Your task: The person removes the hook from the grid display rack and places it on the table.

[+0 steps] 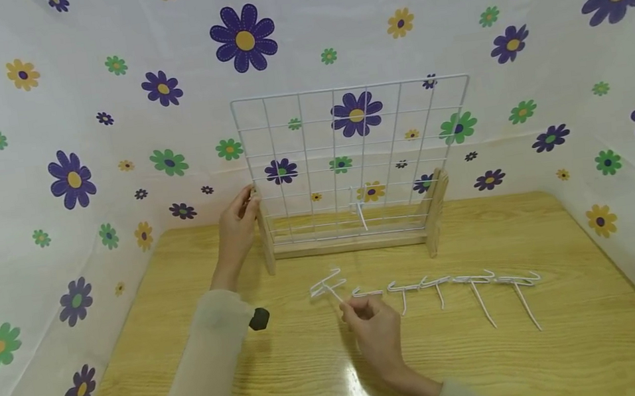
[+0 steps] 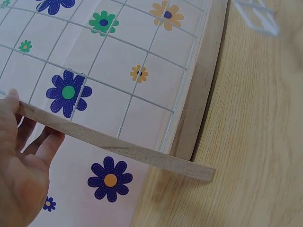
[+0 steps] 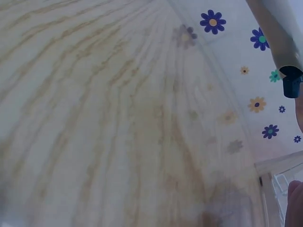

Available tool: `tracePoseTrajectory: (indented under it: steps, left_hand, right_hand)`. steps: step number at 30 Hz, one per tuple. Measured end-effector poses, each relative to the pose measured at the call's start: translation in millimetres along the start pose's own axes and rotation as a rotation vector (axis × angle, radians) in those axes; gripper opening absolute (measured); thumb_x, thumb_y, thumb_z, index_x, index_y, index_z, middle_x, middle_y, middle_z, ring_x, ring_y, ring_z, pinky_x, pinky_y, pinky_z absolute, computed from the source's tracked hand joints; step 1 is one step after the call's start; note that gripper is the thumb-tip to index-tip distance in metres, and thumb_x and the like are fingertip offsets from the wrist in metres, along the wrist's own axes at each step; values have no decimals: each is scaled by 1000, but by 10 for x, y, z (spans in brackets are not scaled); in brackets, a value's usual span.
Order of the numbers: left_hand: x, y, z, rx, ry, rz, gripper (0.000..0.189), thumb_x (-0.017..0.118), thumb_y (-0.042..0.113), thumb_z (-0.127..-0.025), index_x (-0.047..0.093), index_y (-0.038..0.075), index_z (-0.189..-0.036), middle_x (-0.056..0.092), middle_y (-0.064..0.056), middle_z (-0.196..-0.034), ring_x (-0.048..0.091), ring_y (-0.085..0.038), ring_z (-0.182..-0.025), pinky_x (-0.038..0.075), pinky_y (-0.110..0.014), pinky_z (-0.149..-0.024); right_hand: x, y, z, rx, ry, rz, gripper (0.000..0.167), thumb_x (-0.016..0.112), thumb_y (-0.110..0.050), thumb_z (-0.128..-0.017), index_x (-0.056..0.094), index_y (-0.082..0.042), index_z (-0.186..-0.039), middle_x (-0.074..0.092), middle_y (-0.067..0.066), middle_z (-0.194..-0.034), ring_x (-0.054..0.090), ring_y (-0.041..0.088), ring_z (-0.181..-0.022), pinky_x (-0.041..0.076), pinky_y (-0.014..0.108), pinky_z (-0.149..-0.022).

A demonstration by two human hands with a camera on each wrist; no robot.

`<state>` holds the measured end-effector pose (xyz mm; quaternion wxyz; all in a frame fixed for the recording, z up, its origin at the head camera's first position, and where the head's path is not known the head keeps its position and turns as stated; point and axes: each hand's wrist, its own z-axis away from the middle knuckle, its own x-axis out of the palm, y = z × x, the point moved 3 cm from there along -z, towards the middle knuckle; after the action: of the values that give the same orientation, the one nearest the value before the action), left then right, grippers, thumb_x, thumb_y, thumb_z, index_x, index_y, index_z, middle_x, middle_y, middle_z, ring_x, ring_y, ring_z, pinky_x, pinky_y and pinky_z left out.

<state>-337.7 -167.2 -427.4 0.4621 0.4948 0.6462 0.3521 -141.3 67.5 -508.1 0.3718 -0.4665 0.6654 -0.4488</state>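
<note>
A white wire grid point(image 1: 339, 147) stands upright in a wooden stand point(image 1: 350, 245) at the back of the table. My left hand point(image 1: 236, 232) grips the top of the stand's left wooden upright point(image 2: 118, 147), thumb on one side and fingers on the other. In front of the stand, my right hand point(image 1: 379, 336) pinches the prong end of a white wire hook point(image 1: 326, 285) between thumb and fingertips. Another white hook point(image 1: 362, 216) hangs low on the grid, right of its middle. The right wrist view catches only a fingertip point(image 3: 294, 205) at its edge.
Several white wire hooks point(image 1: 473, 280) lie in a row on the wooden table point(image 1: 293, 375), right of the held one. Flower-printed cloth point(image 1: 163, 31) surrounds the table at the back and sides. A dark wrist camera point(image 1: 258, 319) sits at my left sleeve.
</note>
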Motion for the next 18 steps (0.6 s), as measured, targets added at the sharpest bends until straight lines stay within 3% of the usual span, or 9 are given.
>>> tracePoseTrajectory:
  steps: [4, 9, 18]
  left_hand:
    - [6, 19, 5, -14, 3, -16, 48, 53, 27, -110, 48, 7, -154, 47, -12, -157, 53, -27, -137, 48, -34, -111]
    - [1, 35, 15, -15, 0, -19, 48, 52, 27, -110, 48, 7, -154, 47, -12, -157, 52, -27, -137, 48, -34, -112]
    - [-1, 30, 15, -13, 9, -17, 46, 53, 26, -110, 50, 8, -153, 49, -12, -156, 54, -26, -136, 48, -33, -111]
  right_hand:
    - [-6, 8, 34, 27, -2, 4, 2, 75, 4, -89, 73, 5, -89, 72, 19, -78, 69, 31, -64, 59, 19, -60]
    - [3, 8, 66, 46, -2, 30, 4, 76, 5, -88, 73, 3, -87, 73, 16, -78, 69, 20, -67, 58, 19, -63]
    - [12, 30, 78, 44, 31, 107, 10, 76, 6, -87, 74, -3, -84, 74, 3, -79, 67, 12, -70, 58, 20, -65]
